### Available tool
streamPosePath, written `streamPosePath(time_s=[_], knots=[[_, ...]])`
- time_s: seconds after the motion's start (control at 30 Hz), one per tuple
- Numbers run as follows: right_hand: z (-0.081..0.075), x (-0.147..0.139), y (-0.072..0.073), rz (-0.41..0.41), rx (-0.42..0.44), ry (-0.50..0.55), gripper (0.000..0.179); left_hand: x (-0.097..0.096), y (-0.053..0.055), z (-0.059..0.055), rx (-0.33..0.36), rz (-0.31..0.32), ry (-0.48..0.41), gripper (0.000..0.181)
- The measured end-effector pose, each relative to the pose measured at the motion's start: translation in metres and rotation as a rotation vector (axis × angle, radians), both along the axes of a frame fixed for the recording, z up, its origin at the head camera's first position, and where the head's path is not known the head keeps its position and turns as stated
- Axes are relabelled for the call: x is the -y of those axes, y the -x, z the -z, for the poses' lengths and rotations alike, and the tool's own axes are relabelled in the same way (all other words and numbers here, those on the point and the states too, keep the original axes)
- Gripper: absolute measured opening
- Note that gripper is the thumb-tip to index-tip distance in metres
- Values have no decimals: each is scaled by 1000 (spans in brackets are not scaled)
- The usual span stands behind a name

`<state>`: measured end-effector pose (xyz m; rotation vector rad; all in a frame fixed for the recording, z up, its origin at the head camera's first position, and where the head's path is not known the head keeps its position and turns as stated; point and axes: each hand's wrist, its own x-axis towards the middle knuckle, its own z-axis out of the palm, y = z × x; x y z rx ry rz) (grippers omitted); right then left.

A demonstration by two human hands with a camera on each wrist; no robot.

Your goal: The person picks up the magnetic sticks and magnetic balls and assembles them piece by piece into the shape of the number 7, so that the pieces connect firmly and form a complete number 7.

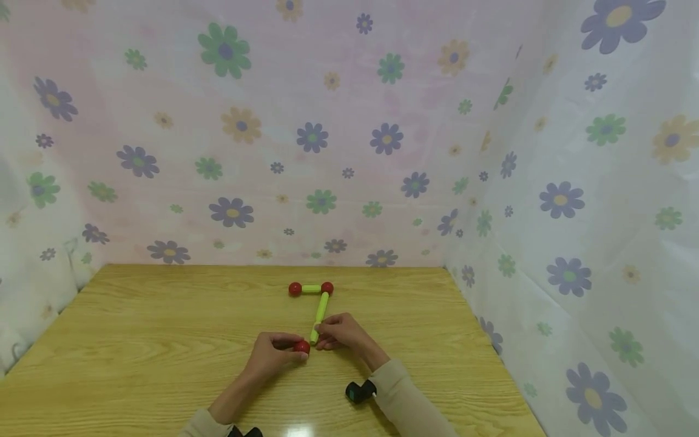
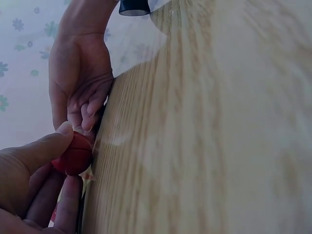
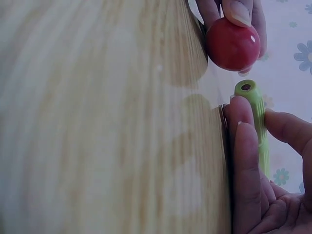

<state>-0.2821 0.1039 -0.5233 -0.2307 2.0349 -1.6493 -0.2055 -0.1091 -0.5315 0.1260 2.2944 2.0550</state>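
My left hand (image 1: 271,358) pinches a glossy red ball (image 1: 301,347) between thumb and fingers, low over the wooden table. The left wrist view shows a groove line round this ball (image 2: 77,158). Just right of it, my right hand (image 1: 349,335) holds the near end of a yellow-green rod (image 1: 323,308) between thumb and fingers. A small dark round inset marks the near end of the ribbed rod (image 3: 257,105) in the right wrist view, a short gap from the ball. The rod's far end meets a second red ball (image 1: 327,288).
From that far ball, a short yellow-green rod (image 1: 311,289) runs left to a third red ball (image 1: 295,289). The wood-grain table (image 1: 164,328) ends at flower-printed curtains (image 1: 349,200) behind and at the sides. A black wrist device (image 1: 360,392) sits by the right sleeve.
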Motion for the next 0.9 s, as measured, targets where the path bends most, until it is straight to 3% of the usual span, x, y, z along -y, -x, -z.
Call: streamPosePath(time_s=[0.43, 0.9], knots=[[-3, 1, -3, 2, -14, -17, 29, -1, 3, -3, -9, 1, 31, 38], [-1, 1, -1, 0, -12, -22, 29, -5, 2, -4, -24, 58, 17, 34]])
